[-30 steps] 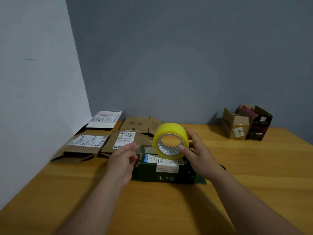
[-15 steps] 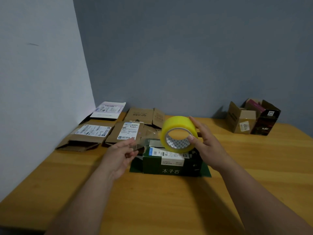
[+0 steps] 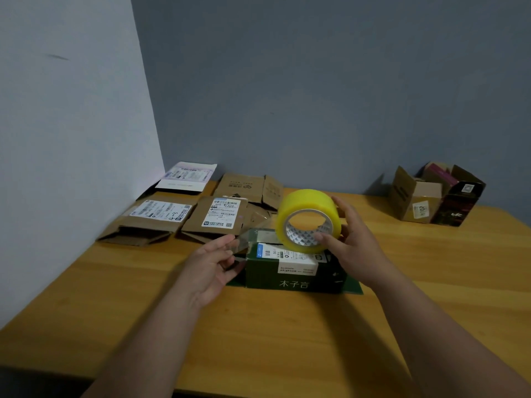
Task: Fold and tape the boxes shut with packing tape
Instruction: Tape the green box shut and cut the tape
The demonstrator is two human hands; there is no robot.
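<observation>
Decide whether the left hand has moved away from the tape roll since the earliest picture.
Yes. The left hand has drawn leftward off the green box, stretching clear tape from the yellow tape roll.

On the front of the dark green box (image 3: 293, 278) we read the white characters 木子言. The label of the brown carton (image 3: 415, 205) at far right appears to show "07". The other shipping labels are too small to read.

Right hand (image 3: 356, 248): grips yellow tape roll (image 3: 309, 219) above green box (image 3: 293, 271)
Left hand (image 3: 209, 265): fingers (image 3: 227, 242) pinch clear tape strip (image 3: 253, 235)
Surface (image 3: 287, 340): wooden
</observation>
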